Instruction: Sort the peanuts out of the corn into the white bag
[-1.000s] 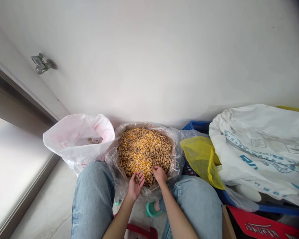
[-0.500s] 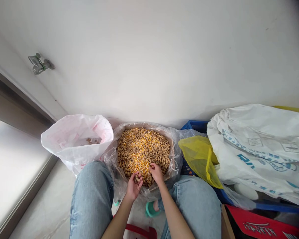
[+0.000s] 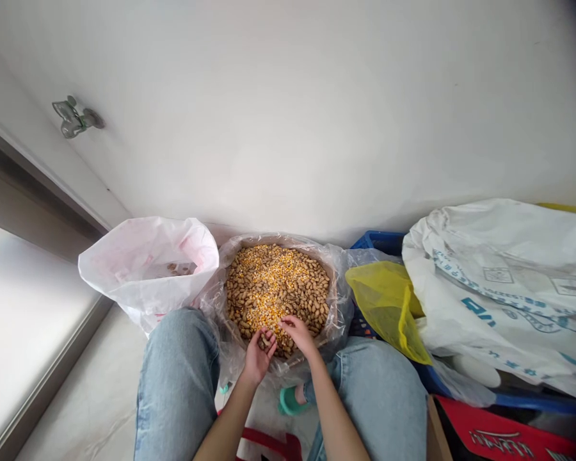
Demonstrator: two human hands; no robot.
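A plastic-lined container (image 3: pixel 336 301) between my knees holds unshelled peanuts (image 3: pixel 312 296) with yellow corn kernels (image 3: pixel 273 272) spread over the middle. My left hand (image 3: pixel 261 356) is palm up over the near edge of the heap, its fingers curled round a few peanuts. Just to its right, my right hand (image 3: pixel 297 333) reaches over the kernels with thumb and fingertips close together. Whatever is between those fingertips is too small to make out.
An open white bag (image 3: pixel 148 298) stands at the left with a few bits inside. To the right are a blue crate (image 3: pixel 381 242), a yellow mesh bag (image 3: pixel 384 301), a large white printed sack (image 3: pixel 509 282) and a red box (image 3: pixel 504 435). A red stool (image 3: pixel 292 446) shows below.
My right hand has moved slightly left, nearer my left hand, over the corn kernels. My left hand stays nearly in place, with peanuts still in it. The view has shifted slightly.
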